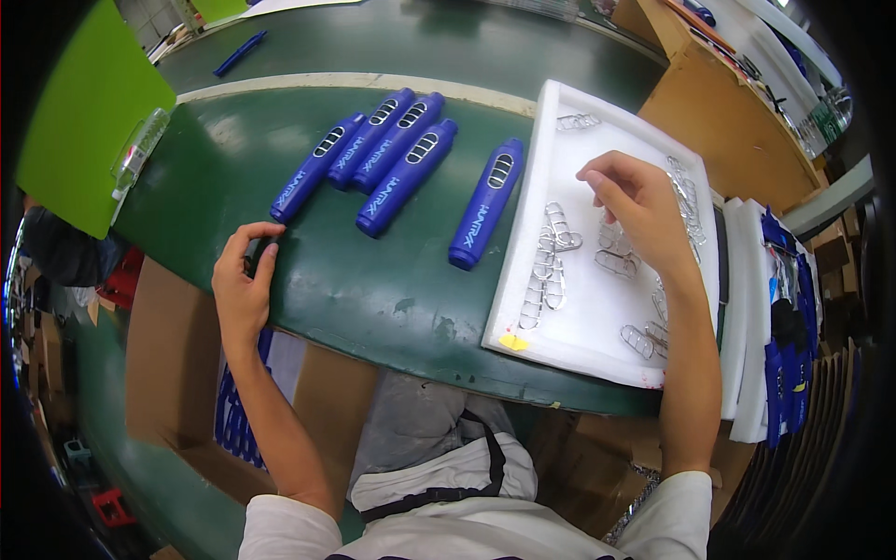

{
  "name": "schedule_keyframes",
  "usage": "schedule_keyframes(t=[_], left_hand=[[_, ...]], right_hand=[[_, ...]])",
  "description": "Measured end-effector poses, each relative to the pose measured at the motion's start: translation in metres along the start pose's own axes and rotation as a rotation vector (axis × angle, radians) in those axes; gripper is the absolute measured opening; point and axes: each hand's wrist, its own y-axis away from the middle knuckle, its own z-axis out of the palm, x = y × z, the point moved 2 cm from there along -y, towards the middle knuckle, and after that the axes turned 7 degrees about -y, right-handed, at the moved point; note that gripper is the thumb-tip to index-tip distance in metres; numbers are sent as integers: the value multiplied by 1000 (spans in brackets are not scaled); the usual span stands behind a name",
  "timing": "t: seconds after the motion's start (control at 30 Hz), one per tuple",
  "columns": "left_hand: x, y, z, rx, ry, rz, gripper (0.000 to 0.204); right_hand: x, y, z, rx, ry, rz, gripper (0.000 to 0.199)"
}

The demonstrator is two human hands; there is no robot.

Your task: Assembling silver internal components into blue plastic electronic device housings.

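My left hand (245, 275) rests at the green table's front edge, its thumb and forefinger apart around nothing. Its fingertip is close to the lower end of a blue tube-shaped body (317, 168) with a silver ladder-like insert. Several matching blue bodies lie beside that one, and one more (485, 203) lies apart near the tray. Over the white foam tray (511, 252) hovers my right hand (635, 201), fingers loosely bent, with no object visible at its fingertips. Loose silver ladder-shaped frames (554, 266) lie inside the tray, some under that hand.
An open cardboard box (168, 359) below the table's left side holds more blue pieces. White foam sheets (742, 317) and blue packages (784, 364) stand right of the tray. A brown wooden shelf (737, 112) rises behind. Far left, a green panel (89, 112) borders the table; a blue pen (240, 53) lies beyond.
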Motion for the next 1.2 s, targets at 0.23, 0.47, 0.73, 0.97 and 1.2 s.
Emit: schedule_keyframes(t=[0.23, 0.47, 0.73, 0.97, 1.2], left_hand=[[-2, 0, 0, 14, -67, 10, 14], [20, 8, -5, 58, -87, 97, 6], [122, 37, 50, -347, 78, 386, 20], [143, 27, 78, -367, 78, 384, 19], [147, 36, 91, -313, -19, 456, 16]], right_hand=[[-3, -1, 0, -41, 52, 6, 17], [-5, 1, 0, -58, 125, 16, 18], [-3, 2, -2, -79, 126, -20, 18], [-2, 1, -5, -114, 188, 17, 17], [-6, 2, -4, -127, 148, -45, 17]])
